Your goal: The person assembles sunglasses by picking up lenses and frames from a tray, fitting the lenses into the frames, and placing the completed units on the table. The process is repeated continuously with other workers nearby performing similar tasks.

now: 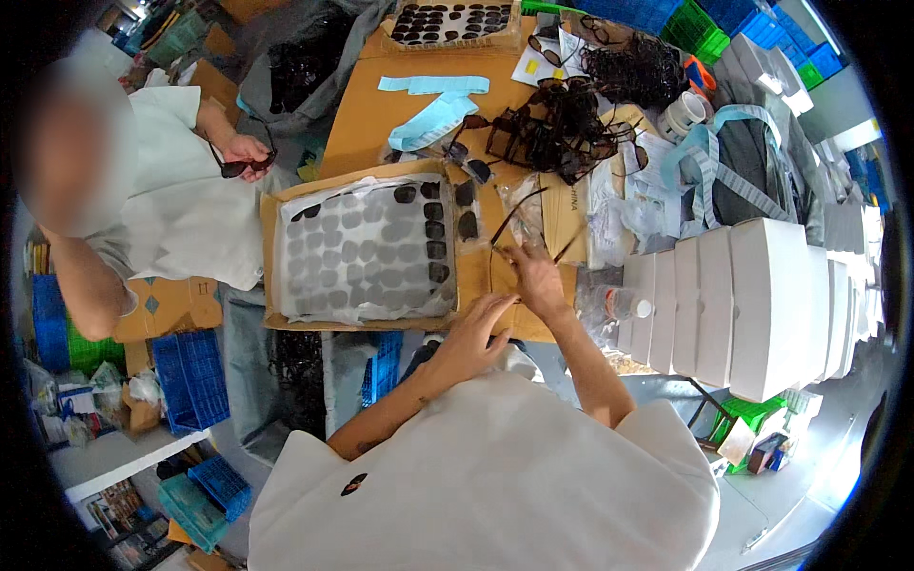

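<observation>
My right hand (536, 282) is closed on a pair of dark glasses (515, 211) at the table's near edge. Their thin temples stick out beyond my fingers; the front is mostly hidden. Close by on the left, my left hand (473, 330) has its fingers stretched toward the right hand, thumb apart. I see nothing held in it. A cardboard tray (270, 249) beside my hands carries rows of dark lenses (435, 230) under whitish film, with the right column uncovered. Two loose dark lenses (466, 225) lie just past its right edge.
A heap of dark glasses (562, 128) covers the table's far right. Pale blue strips (433, 119) and another lens tray (388, 34) lie farther back. White boxes (762, 305) and a plastic bottle (624, 304) stand at right. At left, a person's hand (246, 157) holds sunglasses (234, 169).
</observation>
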